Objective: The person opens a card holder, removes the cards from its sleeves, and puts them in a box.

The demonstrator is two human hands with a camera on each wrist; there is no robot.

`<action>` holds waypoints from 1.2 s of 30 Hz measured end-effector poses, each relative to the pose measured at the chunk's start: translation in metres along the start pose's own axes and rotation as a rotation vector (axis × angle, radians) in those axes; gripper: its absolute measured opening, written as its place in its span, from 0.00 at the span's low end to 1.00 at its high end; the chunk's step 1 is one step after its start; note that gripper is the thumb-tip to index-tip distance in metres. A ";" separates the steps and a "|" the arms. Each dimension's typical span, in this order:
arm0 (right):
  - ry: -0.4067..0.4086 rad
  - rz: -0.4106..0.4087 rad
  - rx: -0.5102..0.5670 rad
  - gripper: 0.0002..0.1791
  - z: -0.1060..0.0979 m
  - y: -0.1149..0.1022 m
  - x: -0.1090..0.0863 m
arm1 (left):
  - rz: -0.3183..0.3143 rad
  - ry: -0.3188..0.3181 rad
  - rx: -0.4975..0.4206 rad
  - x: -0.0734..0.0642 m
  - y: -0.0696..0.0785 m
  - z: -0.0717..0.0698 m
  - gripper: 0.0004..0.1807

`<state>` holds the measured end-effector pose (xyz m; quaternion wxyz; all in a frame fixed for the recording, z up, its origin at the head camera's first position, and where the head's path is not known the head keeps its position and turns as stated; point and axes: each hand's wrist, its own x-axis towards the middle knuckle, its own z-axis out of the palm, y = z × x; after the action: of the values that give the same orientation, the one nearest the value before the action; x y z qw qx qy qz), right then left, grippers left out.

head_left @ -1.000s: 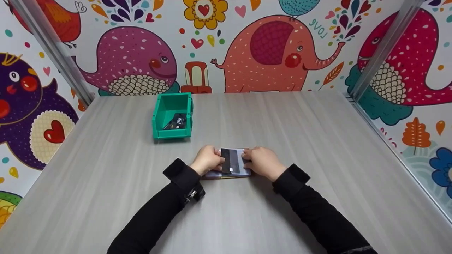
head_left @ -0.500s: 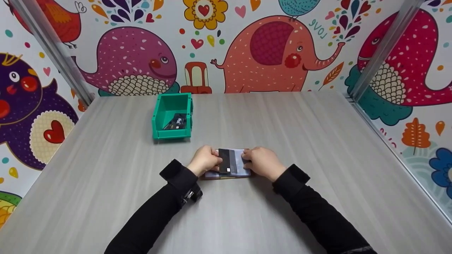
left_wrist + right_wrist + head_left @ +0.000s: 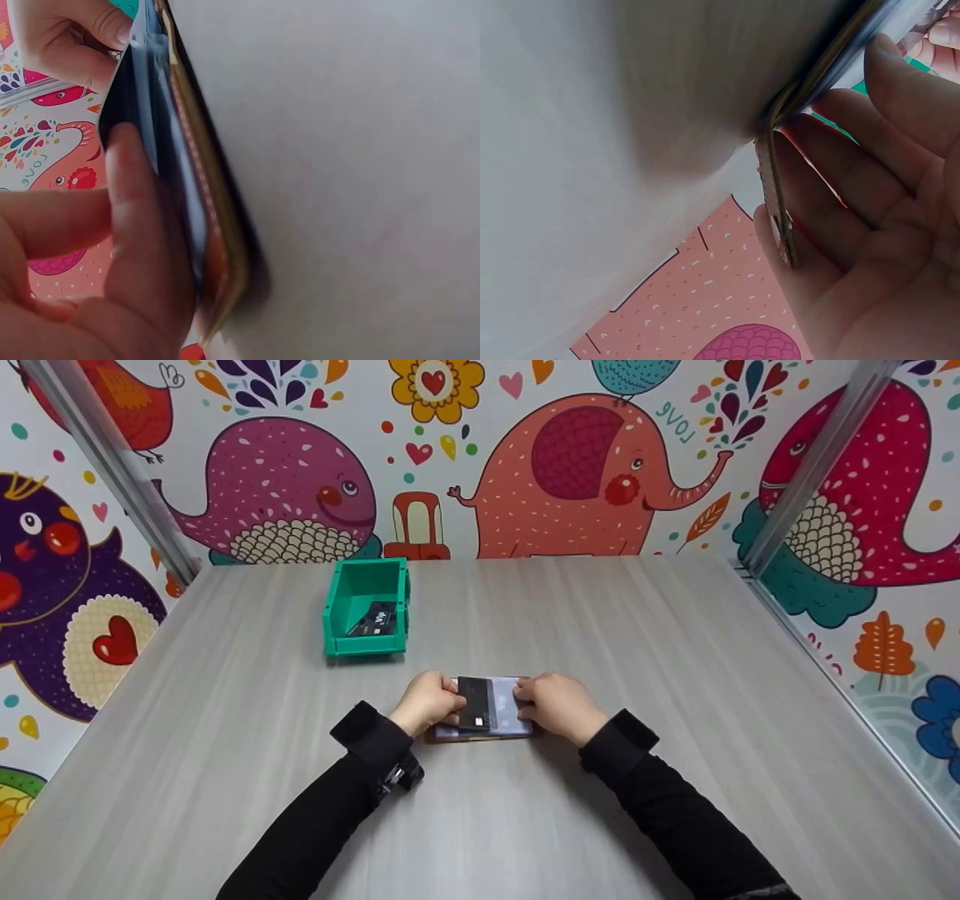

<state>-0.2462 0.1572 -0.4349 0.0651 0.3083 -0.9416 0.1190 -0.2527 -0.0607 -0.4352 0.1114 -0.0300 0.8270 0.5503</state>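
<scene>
A card wallet with a brown stitched edge (image 3: 214, 232) and clear plastic sleeves (image 3: 508, 706) lies on the table in front of me. My left hand (image 3: 427, 703) pinches the left edge of a black bank card (image 3: 472, 705), which lies over the left part of the sleeves. In the left wrist view, the thumb is against the card's near face. My right hand (image 3: 559, 706) holds the sleeves' right edge between thumb and fingers. A leather flap (image 3: 774, 199) stands out against its fingers in the right wrist view. The card's right edge overlaps the clear sleeve.
Beyond the wallet, to the left, stands a green plastic bin (image 3: 366, 645) with several black cards (image 3: 379, 619) in it. Metal posts (image 3: 814, 472) and cartoon-printed walls border the grey wood-grain table (image 3: 600, 615) at the back and sides.
My left hand has slid a little to the left with the black card, baring more of the clear sleeve on the right. The right hand has stayed in place.
</scene>
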 end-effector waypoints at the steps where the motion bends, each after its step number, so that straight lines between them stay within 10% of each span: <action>1: -0.003 0.001 -0.001 0.15 0.000 0.000 0.000 | -0.003 0.000 -0.001 0.000 0.000 0.000 0.05; 36: -0.006 -0.004 -0.019 0.14 -0.002 -0.002 -0.001 | -0.058 0.006 -0.078 -0.001 -0.003 -0.029 0.07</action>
<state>-0.2442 0.1570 -0.4332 0.0654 0.3098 -0.9422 0.1091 -0.2556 -0.0888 -0.4274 0.1235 -0.0602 0.8040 0.5785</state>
